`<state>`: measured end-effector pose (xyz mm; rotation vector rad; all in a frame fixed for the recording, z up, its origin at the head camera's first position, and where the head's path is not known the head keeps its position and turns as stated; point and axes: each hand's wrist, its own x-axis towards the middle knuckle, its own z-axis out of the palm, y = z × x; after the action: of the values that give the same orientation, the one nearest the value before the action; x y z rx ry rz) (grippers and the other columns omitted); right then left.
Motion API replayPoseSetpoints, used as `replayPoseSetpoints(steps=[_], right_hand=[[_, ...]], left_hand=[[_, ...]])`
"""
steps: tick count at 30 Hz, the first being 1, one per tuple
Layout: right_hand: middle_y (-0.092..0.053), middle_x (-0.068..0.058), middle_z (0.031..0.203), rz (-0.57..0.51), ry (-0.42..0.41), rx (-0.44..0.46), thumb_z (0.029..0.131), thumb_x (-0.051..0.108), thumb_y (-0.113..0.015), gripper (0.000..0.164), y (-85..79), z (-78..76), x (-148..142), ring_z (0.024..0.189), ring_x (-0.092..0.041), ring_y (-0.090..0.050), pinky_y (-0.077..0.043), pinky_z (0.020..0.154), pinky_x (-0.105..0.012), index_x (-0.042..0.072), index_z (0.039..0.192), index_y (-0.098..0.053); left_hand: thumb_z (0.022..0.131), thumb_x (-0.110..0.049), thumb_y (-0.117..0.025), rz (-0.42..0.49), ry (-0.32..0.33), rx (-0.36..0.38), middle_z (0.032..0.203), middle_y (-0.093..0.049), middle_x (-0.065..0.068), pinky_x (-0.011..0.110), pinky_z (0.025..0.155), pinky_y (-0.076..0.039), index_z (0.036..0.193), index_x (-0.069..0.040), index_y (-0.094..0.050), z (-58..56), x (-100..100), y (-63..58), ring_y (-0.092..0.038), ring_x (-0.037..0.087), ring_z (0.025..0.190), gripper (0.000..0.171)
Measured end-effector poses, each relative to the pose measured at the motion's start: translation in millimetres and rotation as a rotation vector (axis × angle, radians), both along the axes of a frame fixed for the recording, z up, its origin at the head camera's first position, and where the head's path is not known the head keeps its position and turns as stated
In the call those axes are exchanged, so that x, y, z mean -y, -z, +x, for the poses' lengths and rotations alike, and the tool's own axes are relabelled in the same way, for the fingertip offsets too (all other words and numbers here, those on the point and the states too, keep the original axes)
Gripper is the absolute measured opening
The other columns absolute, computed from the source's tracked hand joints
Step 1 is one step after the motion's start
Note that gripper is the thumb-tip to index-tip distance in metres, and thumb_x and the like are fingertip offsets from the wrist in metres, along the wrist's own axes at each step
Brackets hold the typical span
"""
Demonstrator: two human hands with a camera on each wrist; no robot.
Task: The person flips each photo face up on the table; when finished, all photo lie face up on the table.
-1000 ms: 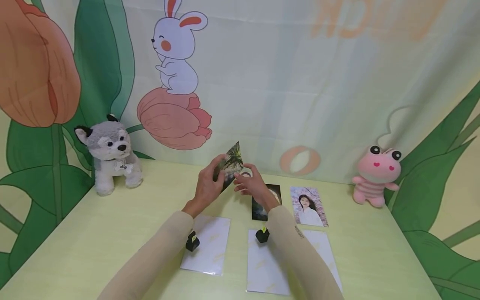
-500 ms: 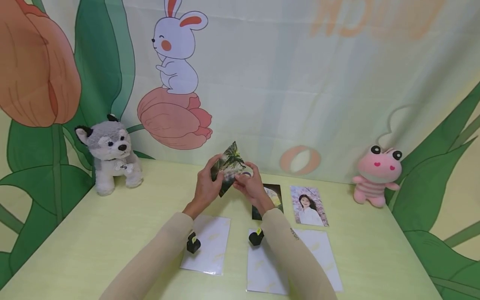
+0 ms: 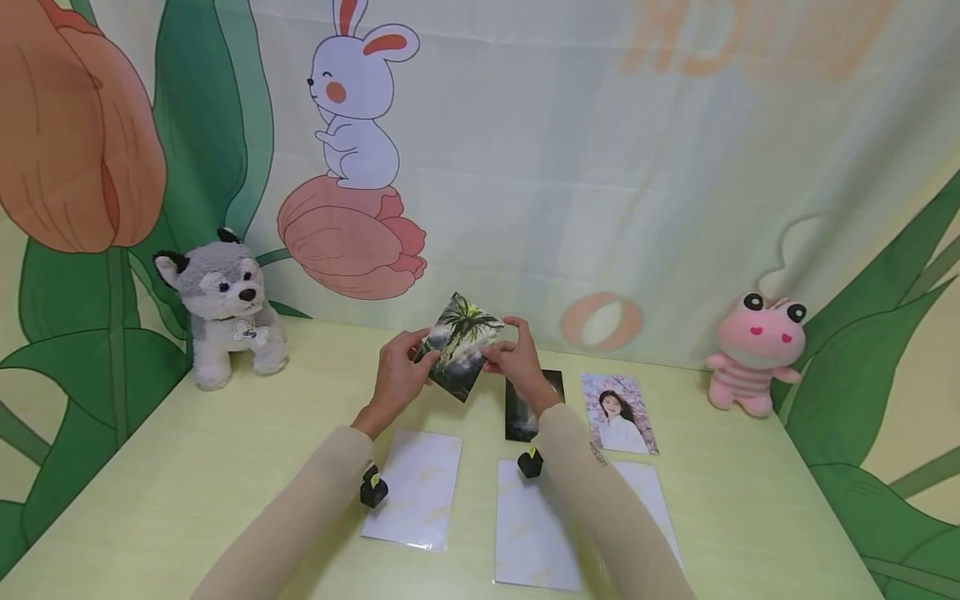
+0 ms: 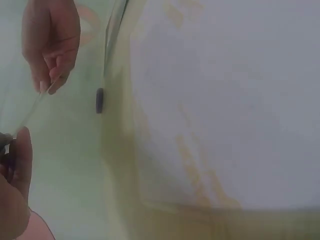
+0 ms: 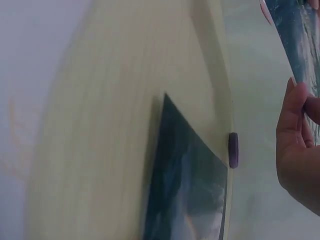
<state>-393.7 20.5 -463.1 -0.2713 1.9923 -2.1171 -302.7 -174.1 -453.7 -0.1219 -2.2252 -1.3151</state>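
The fingers of the left hand (image 3: 402, 367) are clamped on one edge of a photo print (image 3: 462, 346), thumb on the picture side; the fingers of the right hand (image 3: 519, 358) pinch the opposite edge; the print is held in the air above the table (image 3: 187, 483), turned cornerwise like a diamond; it is glossy, with dark green fronds spreading out like a palm, a pale misty grey patch below them and a nearly black lower corner; no wording can be made out on it.

Small dark lettering (image 3: 597, 454) runs along the right sleeve (image 3: 615, 500), too small to read; beneath the right wrist lies a dark print (image 3: 521, 417), partly hidden; beside it is a portrait print (image 3: 618, 417) of a dark-haired person in white against pink blossom.

Nearer the viewer lie a white sheet (image 3: 420, 492) and more white sheeting (image 3: 532, 533) under the right sleeve, one piece or two I cannot tell; both bear faint yellow marks, unreadable.

Farther off, a plush dog (image 3: 232, 312) wears a bone-shaped tag (image 3: 250, 333) reading "dog"; a pink plush toy (image 3: 757, 350) sits opposite; orange letters (image 3: 750, 42) on the backdrop (image 3: 487, 167) are too blurred to read surely.
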Motion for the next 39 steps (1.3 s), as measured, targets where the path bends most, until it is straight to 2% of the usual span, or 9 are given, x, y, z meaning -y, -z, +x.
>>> replayPoseSetpoints(steps=[7,13,19,22,24,27,30,33,39], right_hand=[[-0.066,-0.009,0.081,0.138,0.016,-0.038,0.091,-0.005,-0.066,0.072,0.8,-4.0,3,0.060,-0.019,-0.064,-0.058,0.078,-0.052,0.014,0.152,-0.031],[-0.067,-0.009,0.081,0.364,-0.029,-0.114,0.088,0.002,-0.073,0.076,6.0,-7.3,10,0.068,-0.033,-0.069,-0.058,0.078,-0.047,0.014,0.152,-0.033],[-0.066,-0.010,0.083,0.584,-0.084,-0.201,0.088,0.005,-0.074,0.078,8.8,-4.6,18,0.066,-0.028,-0.068,-0.057,0.076,-0.039,0.011,0.153,-0.031],[-0.065,-0.010,0.086,0.647,-0.100,-0.214,0.089,0.006,-0.074,0.079,10.3,-3.2,22,0.063,-0.022,-0.066,-0.056,0.076,-0.038,0.010,0.154,-0.030],[-0.065,-0.010,0.085,0.679,-0.105,-0.220,0.088,0.006,-0.074,0.080,10.7,-2.0,24,0.063,-0.019,-0.064,-0.054,0.075,-0.038,0.009,0.154,-0.030],[-0.064,-0.008,0.082,0.730,-0.111,-0.249,0.087,0.007,-0.075,0.080,10.9,-0.3,27,0.063,-0.018,-0.061,-0.051,0.072,-0.036,0.007,0.154,-0.031],[-0.061,-0.006,0.078,0.777,-0.125,-0.284,0.086,0.008,-0.076,0.080,10.6,1.9,31,0.063,-0.017,-0.055,-0.046,0.067,-0.033,0.005,0.154,-0.031],[-0.059,-0.004,0.076,0.808,-0.139,-0.299,0.087,0.009,-0.075,0.081,11.2,2.9,33,0.063,-0.017,-0.052,-0.042,0.064,-0.031,0.005,0.154,-0.030],[-0.058,-0.004,0.077,0.849,-0.149,-0.291,0.088,0.011,-0.075,0.083,11.4,4.3,35,0.063,-0.017,-0.051,-0.041,0.064,-0.032,0.006,0.155,-0.027]], left_hand=[[0.089,-0.009,-0.075,-0.050,0.014,0.207,0.072,-0.053,0.005,0.027,0.050,-0.054,0.130,0.004,-0.062,3.0,8,6.7,-0.055,0.010,0.044,0.046],[0.087,-0.017,-0.077,-0.163,-0.009,0.378,0.067,-0.056,0.004,0.031,0.056,-0.052,0.132,0.004,-0.061,5.8,16,12.9,-0.056,0.012,0.047,0.052],[0.086,-0.023,-0.078,-0.310,-0.029,0.522,0.094,-0.072,0.016,0.045,0.077,-0.055,0.131,0.004,-0.061,7.0,21,16.5,-0.069,0.028,0.082,0.055],[0.085,-0.024,-0.079,-0.355,-0.035,0.547,0.109,-0.072,0.021,0.051,0.089,-0.052,0.129,0.006,-0.062,6.8,21,17.6,-0.066,0.039,0.104,0.056],[0.084,-0.023,-0.080,-0.378,-0.040,0.540,0.111,-0.071,0.022,0.052,0.090,-0.052,0.124,0.007,-0.065,6.6,21,18.6,-0.064,0.042,0.106,0.052],[0.083,-0.021,-0.081,-0.401,-0.041,0.526,0.083,-0.066,0.015,0.044,0.073,-0.050,0.090,0.004,-0.067,6.0,22,20.3,-0.061,0.033,0.080,0.030],[0.081,-0.019,-0.081,-0.421,-0.029,0.526,0.060,-0.037,0.000,0.033,0.058,-0.034,0.061,-0.009,-0.045,5.5,22,22.2,-0.038,0.019,0.059,0.042],[0.082,-0.019,-0.080,-0.435,-0.015,0.542,0.058,-0.019,-0.005,0.030,0.056,-0.025,0.057,-0.017,-0.029,5.2,23,23.3,-0.024,0.015,0.056,0.057],[0.083,-0.020,-0.081,-0.449,-0.017,0.582,0.058,-0.027,-0.002,0.032,0.056,-0.028,0.058,-0.015,-0.036,6.0,23,19.8,-0.030,0.017,0.056,0.051]])
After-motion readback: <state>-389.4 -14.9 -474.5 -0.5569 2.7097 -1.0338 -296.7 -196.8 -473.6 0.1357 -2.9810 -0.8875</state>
